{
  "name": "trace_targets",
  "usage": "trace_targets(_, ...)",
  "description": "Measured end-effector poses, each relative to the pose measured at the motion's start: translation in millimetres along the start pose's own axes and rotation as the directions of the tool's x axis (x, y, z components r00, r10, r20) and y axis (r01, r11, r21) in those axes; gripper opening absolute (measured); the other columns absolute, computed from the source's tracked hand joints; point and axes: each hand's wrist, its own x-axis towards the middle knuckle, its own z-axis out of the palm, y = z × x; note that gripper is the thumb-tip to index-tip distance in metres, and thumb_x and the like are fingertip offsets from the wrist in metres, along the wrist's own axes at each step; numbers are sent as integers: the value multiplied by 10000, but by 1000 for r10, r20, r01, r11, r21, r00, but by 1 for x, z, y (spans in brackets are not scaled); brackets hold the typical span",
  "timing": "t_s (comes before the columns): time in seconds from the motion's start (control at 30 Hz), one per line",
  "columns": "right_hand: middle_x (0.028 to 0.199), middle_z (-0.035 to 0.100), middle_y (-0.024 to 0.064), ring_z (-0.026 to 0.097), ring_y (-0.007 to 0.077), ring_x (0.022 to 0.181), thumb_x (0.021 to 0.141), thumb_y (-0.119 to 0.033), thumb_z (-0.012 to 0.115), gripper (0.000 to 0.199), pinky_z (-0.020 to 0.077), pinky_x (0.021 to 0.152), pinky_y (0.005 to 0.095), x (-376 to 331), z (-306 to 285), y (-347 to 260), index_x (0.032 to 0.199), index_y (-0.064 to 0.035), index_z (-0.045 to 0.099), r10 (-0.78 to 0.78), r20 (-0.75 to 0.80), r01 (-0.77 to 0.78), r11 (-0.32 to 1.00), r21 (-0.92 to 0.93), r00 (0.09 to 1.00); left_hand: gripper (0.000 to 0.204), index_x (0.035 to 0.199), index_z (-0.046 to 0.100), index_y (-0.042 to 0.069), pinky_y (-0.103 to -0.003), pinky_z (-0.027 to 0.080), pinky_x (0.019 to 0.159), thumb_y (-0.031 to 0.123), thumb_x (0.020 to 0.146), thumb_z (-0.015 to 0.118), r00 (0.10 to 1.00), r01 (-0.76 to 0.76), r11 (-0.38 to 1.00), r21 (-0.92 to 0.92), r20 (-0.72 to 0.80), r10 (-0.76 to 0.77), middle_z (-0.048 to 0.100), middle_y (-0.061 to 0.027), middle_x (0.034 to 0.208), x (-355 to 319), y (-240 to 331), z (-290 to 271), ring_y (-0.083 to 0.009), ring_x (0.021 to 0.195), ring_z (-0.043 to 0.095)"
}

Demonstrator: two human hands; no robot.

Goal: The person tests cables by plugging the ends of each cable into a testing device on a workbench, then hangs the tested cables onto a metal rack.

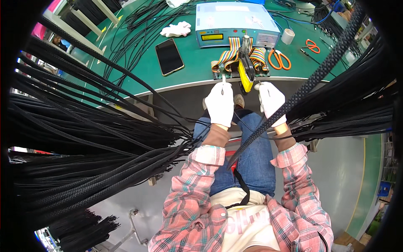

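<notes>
While each gloved hand pinches a wire end, cables cover the green bench.

Both gloved hands — left hand, right hand — pinch thin wire ends (by the yellow tool).

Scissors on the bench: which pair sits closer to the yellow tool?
The larger orange-handled scissors, lying just right of the rainbow ribbon cables beside the yellow tool. The smaller orange pair lies farther right and farther back, beyond the white tape roll.

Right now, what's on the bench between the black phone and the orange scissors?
In the head view, rainbow ribbon cables and a yellow-handled tool lie between the phone and scissors.
</notes>
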Motion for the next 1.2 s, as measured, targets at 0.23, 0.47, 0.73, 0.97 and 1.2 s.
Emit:
trace_targets(0.23,840,694,64,614,232,638,864,-158,583,162,485,610,299,7,1,-8,925,-43,678,-176,-95,146,955,-259,980,220,857,678,5,-316,459,583,174,889,542,974,-213,925,314,-8,227,677,-94,756,11,5,3,-208,600,573)
trace_targets(0.47,751,673,72,586,241,574,826,-170,605,143,469,550,314,17,1,-3,875,-52,671,-298,-203,195,892,-408,933,226,853,679,36,-304,447,588,199,857,523,907,-407,737,540,144,395,674,-75,806,18,3,-3,-214,627,585)
trace_targets(0.73,730,669,75,593,258,570,830,-186,579,146,468,534,330,17,7,-5,832,-67,663,-252,-198,144,887,-438,947,265,788,658,-6,-284,411,504,213,898,558,985,-156,979,132,97,144,617,-63,631,12,21,-10,-161,470,513)
trace_targets(0.97,733,670,103,613,315,607,847,-226,518,217,488,555,375,23,11,-18,796,-71,660,-125,-199,-33,766,-642,972,234,874,693,0,-253,408,515,132,911,505,962,250,939,-237,169,-213,636,-57,708,-7,2,-15,-149,464,504)
trace_targets(1.2,748,665,128,609,367,631,822,-267,544,232,475,572,420,28,10,-18,738,-67,626,-229,-140,68,712,-699,963,269,906,707,20,-257,417,533,212,917,520,838,-279,953,120,516,180,620,-68,629,-62,-39,-22,-154,493,527)
